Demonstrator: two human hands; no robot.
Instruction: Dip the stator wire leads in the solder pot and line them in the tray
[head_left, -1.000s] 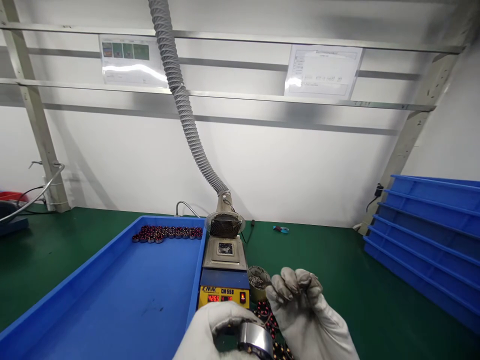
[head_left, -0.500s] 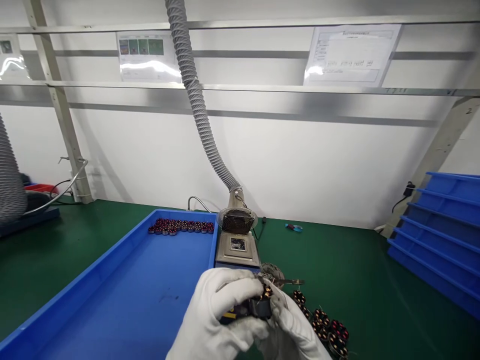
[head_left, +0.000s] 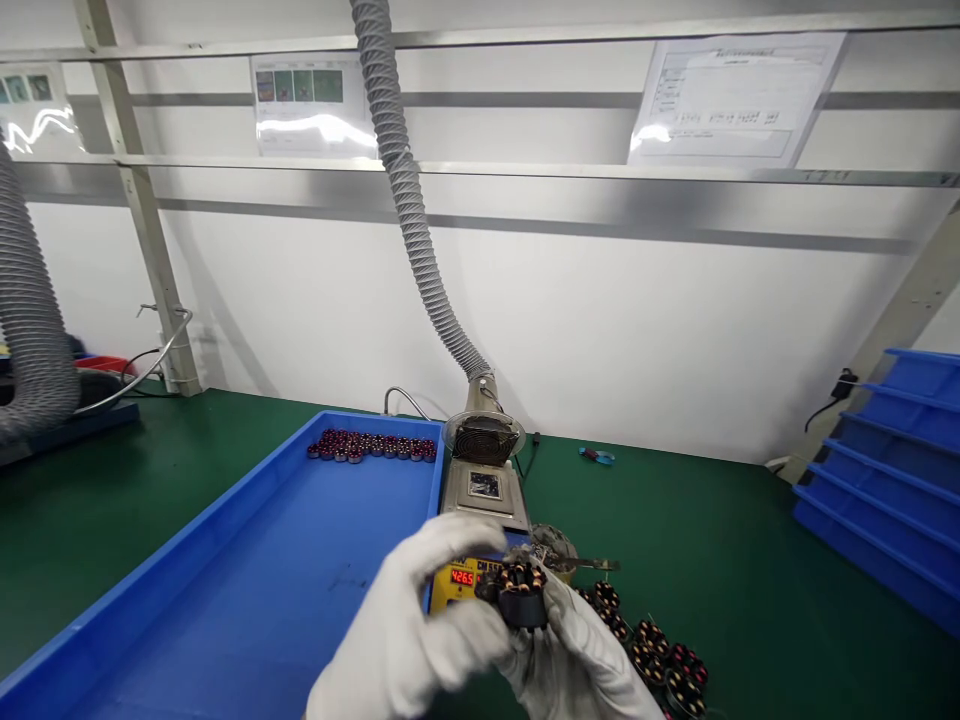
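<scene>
On the near side of the machine (head_left: 484,484), I grip the black coil (head_left: 523,598) in my right hand (head_left: 571,640) and should pinch only its smooth rim (head_left: 523,609), my open left hand (head_left: 409,612) sparing the copper wires (head_left: 521,577).

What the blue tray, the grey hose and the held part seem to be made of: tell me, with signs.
Blue tray: likely moulded plastic, satin; uniform colour and soft sheen.
Grey hose: perhaps plastic or coated fabric, matte; ribbed, curving wall.
Held part: coppery glints suggest metal wire, fairly shiny; the dark, dull body could be metal or plastic.
</scene>
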